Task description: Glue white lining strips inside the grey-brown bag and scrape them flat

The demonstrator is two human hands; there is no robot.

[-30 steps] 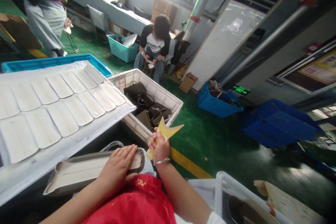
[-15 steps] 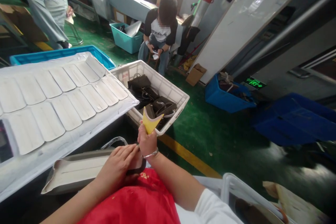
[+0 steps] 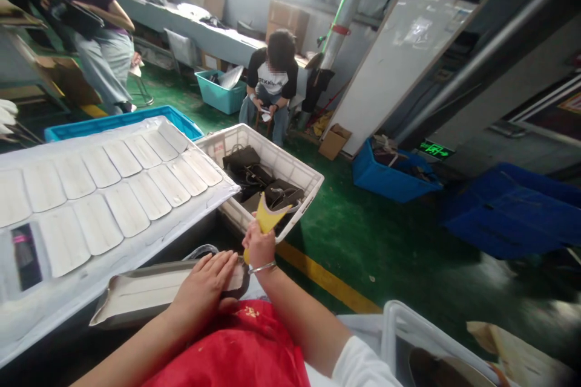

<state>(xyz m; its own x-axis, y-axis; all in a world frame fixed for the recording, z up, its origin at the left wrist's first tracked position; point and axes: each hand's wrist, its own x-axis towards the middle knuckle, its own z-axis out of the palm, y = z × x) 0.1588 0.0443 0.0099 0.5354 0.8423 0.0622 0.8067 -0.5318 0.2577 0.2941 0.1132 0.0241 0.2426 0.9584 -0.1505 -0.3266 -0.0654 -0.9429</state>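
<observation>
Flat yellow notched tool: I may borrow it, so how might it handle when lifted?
Probably stiff: the flat yellow notched tool juts unbent from the right hand. It looks light, held one-handed, and its flat end makes rolling unlikely.

Left hand (image 3: 204, 278) on piece (image 3: 145, 293), panels (image 3: 136, 214) left, crate (image 3: 290, 163) ahead

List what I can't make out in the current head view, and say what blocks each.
All in the head view:
Panel: the part under the left hand, which covers it.
Yellow tool: its grip, hidden by the right hand around it.
Dark bags: their number, since they overlap in the white crate.
Lower-right bin: the rest of it, cut off by the bottom edge.
Wall board: its far end, cut off by the right edge.
</observation>
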